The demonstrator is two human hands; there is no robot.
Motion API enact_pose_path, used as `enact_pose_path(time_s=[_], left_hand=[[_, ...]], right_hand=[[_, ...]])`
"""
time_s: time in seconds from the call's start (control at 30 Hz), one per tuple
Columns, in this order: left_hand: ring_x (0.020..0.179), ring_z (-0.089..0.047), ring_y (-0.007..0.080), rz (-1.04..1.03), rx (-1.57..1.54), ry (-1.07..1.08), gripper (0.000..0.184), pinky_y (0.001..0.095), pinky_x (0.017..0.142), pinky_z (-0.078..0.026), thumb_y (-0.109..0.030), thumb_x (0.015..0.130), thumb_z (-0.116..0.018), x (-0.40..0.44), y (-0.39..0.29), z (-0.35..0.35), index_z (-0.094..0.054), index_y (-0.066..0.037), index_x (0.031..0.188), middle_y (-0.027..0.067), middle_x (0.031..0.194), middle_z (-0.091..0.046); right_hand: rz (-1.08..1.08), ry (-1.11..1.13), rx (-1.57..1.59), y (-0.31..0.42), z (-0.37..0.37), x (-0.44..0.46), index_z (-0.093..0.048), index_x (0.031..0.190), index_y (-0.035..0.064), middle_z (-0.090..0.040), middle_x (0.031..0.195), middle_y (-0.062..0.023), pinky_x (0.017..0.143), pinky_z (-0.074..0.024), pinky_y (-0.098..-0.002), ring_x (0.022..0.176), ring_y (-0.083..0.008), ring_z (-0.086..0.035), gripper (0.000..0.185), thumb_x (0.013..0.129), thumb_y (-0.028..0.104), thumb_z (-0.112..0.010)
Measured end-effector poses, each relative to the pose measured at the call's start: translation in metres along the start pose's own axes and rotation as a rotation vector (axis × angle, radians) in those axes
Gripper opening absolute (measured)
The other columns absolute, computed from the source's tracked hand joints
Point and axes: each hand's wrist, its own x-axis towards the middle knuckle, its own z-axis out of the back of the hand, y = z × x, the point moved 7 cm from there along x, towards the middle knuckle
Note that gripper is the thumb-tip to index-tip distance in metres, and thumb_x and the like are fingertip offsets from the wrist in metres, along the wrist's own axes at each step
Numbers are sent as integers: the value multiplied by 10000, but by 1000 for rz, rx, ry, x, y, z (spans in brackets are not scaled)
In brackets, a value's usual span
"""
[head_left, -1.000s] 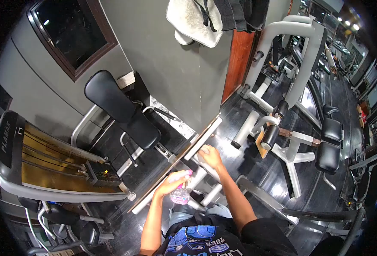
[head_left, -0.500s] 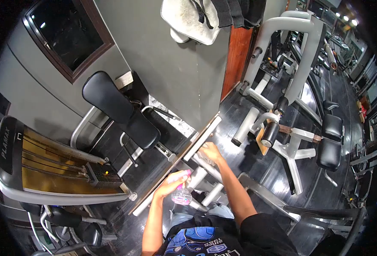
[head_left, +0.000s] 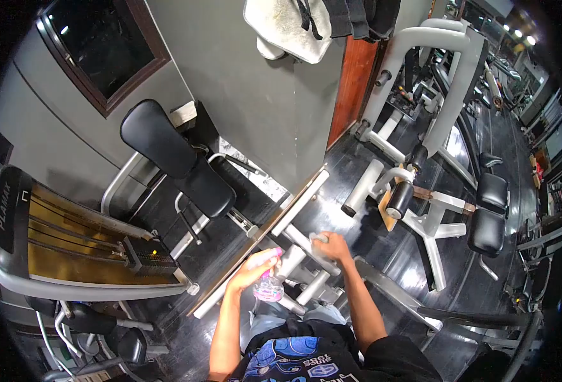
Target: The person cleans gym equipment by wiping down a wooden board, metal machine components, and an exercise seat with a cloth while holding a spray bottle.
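Note:
My left hand (head_left: 253,268) is closed round the neck of a clear spray bottle (head_left: 269,289) with a pink top and pink label. To its right, my right hand (head_left: 333,247) is closed at a light grey frame tube (head_left: 311,249); a pale, cloth-like bit shows at its fingers, too small to make out. Just beyond both hands, a long white bar (head_left: 301,202) runs diagonally beside a thin brown edge. The bottle hangs upright above my lap.
A black-padded seat (head_left: 208,191) stands at the left, near a weight-stack machine (head_left: 90,239). Grey machine frames (head_left: 430,235) with black pads fill the right. A white towel (head_left: 287,25) hangs on the grey wall ahead. A long dark bar (head_left: 478,318) lies at lower right.
My right hand has moved right and slightly down along the grey tube, away from the white bar. My left hand still holds the bottle, nearly in the same place.

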Motion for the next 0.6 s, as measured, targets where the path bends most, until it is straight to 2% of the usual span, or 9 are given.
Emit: enact_pose_path(time_s=[0.07, 0.1, 0.17, 0.2, 0.27, 0.3, 0.37, 0.53, 0.6], left_hand=[[757, -546, 98, 2, 12, -6, 449, 234, 697, -452, -385, 950, -608, -1, 0, 1, -571, -21, 1211, 27, 942, -619], [753, -546, 98, 11, 12, -12, 448, 234, 695, -452, -383, 951, -608, -1, 1, 1, -571, -20, 1212, 28, 941, -620], [750, -547, 99, 16, 10, -15, 448, 235, 693, -451, -380, 952, -607, -1, 1, 1, -571, -19, 1214, 29, 941, -620], [747, -547, 100, 17, 13, -19, 446, 235, 693, -452, -378, 952, -607, -1, 2, 1, -571, -19, 1214, 29, 940, -620], [745, -548, 101, 18, 15, -24, 443, 236, 693, -453, -375, 953, -607, -2, 3, 3, -571, -19, 1214, 30, 939, -620], [743, -549, 100, 9, 6, -17, 439, 236, 691, -454, -371, 953, -607, -1, 4, 3, -572, -19, 1214, 31, 940, -622], [741, -549, 100, -6, -8, -15, 435, 237, 688, -454, -367, 954, -607, 0, 4, 2, -572, -20, 1214, 33, 942, -623], [735, -553, 98, -29, -5, 0, 407, 236, 690, -461, -337, 962, -599, 0, -1, 0, -574, -15, 1209, 40, 945, -629], [735, -553, 96, -21, -8, -7, 402, 234, 692, -463, -334, 963, -599, 1, 1, 1, -576, -14, 1206, 39, 943, -630]], right_hand=[[115, -152, 241, 44, 9, -6, -713, 1002, 85, -700, 897, -196, 777, -529, -434, 837, -389, -672, 384, 783, 398, -681], [116, -153, 242, 60, 1, -9, -713, 1002, 85, -700, 897, -196, 777, -529, -434, 837, -389, -672, 384, 783, 398, -681], [378, -379, 368, 97, 5, -22, -700, 988, 84, -668, 1008, -144, 815, -520, -425, 903, -368, -647, 272, 779, 258, -708], [379, -380, 367, 97, 1, -24, -700, 988, 84, -668, 1008, -144, 815, -520, -425, 903, -368, -647, 272, 779, 258, -708], [493, -463, 283, 103, -6, -40, -691, 964, 95, -606, 1100, -97, 844, -510, -404, 983, -333, -612, 235, 747, 178, -728], [494, -462, 281, 97, -7, -45, -691, 964, 95, -606, 1100, -97, 844, -510, -404, 983, -333, -612, 235, 747, 178, -728], [508, -456, 82, 80, -6, -54, -692, 959, 117, -591, 1119, -79, 848, -508, -393, 1009, -304, -601, 245, 728, 185, -739], [517, -454, 29, 88, -1, -55, -666, 939, 116, -590, 1070, -63, 832, -506, -397, 962, -293, -594, 237, 721, 170, -744], [528, -553, 19, 108, -3, -45, -630, 946, 109, -573, 1030, -60, 789, -506, -415, 953, -290, -575, 276, 707, 158, -760]])
